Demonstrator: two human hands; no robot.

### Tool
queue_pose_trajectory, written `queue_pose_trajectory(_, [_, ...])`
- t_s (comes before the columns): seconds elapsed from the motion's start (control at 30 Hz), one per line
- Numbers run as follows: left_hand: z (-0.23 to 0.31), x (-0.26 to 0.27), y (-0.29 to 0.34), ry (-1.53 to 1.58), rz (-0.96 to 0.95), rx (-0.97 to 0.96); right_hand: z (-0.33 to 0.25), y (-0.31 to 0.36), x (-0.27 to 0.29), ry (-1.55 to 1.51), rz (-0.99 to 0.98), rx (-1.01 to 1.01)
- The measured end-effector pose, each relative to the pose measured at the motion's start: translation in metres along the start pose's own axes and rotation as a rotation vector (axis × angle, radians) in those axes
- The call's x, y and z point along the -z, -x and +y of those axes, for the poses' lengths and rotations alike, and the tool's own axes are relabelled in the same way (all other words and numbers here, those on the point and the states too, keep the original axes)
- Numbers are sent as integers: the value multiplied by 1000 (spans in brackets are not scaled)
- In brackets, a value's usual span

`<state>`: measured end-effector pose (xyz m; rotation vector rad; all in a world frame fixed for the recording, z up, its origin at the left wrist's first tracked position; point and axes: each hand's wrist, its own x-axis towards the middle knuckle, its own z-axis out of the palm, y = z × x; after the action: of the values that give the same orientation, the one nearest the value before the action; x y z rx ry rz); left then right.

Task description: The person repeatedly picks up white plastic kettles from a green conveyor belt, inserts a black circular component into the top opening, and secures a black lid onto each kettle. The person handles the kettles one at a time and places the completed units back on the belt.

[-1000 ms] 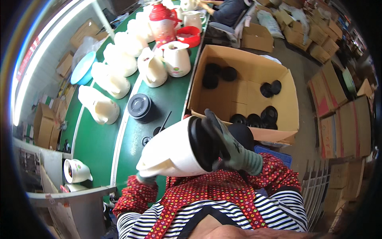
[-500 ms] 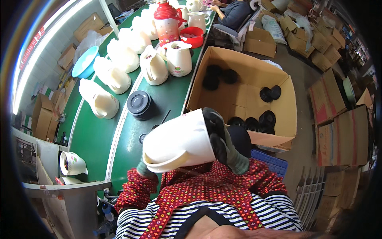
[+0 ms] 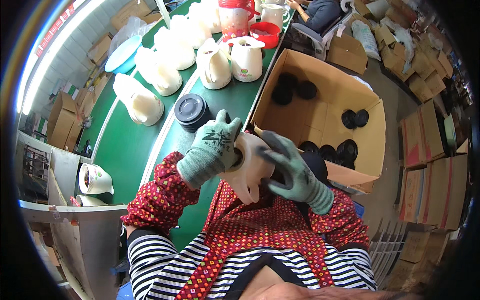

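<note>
A white plastic jug (image 3: 255, 170) with a loop handle is tilted in front of my body, its opening turned toward my left hand. My left hand (image 3: 215, 145), in a grey-green glove, is closed at that opening, its fingertips partly out of sight; anything they pinch is hidden. Along the jug's other side, my right hand (image 3: 295, 175), in a matching glove with dark fingers, grips it with the fingers somewhat spread. Just beyond the left hand, a stack of round black lids (image 3: 192, 112) stands on the green table (image 3: 127, 160).
Several white jugs (image 3: 215, 65) stand farther up the table, beside a red flask (image 3: 234, 20) and a red basin (image 3: 265, 34). At the right is an open carton (image 3: 320, 110) with black round parts inside. Another person (image 3: 322, 17) sits at the far end.
The jug has turned from lying crosswise to pointing its opening at my left hand. My left hand has come out from behind it. My right hand has shifted to the jug's outer side.
</note>
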<state>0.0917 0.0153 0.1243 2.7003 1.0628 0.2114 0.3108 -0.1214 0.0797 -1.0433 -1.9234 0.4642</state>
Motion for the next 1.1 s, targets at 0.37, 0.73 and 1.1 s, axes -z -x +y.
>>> queue_pose_trajectory(0.37, [-15, 18, 52, 391, -146, -329, -25, -6, 21, 206, -285, -201])
queue_pose_trajectory(0.73, [0, -11, 46, 408, -90, -401, -43, -9, 7, 494, -350, -221])
queue_pose_trajectory(1.1, [5, -37, 65, 387, 233, -428, 54, 9, 31, -772, 262, -683])
